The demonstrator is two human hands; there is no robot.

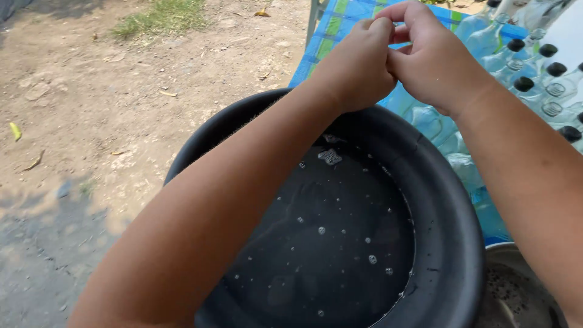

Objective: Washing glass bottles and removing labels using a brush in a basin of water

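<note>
Head view, L to R. Far left: bare dirt ground [91, 109] w/ a few dry leaves and a grass patch [161, 17] at the top. Centre: a big black tub [449, 243] holding dark water w/ small bubbles and a pale scrap floating near the far side.

Above the tub's far rim the two hands meet. The left hand [355, 64] is curled nearly closed, thumb and forefinger pinched together at the top. The right hand [434, 61] is also curled, fingers bent over, its fingertips touching the left's. Whatever sits between them is too small or hidden; can't tell if either really holds anything.

Right of the hands: clear bottles [534, 85] w/ black caps, lying packed together on a blue-green checked cloth [331, 30], just beside the tub. Bottom right corner: part of a metal bowl [516, 291], touching or nearly touching the tub rim.

Risks, as judgement: hands work directly over water, so anything tiny pinched there could slip and drop in, hard to find in dark water. Wet fingers would make that likelier. The right forearm passes close over the bottles; a careless swing could knock them rolling. The tub looks near the table edge; leaning on the rim could slop water.
</note>
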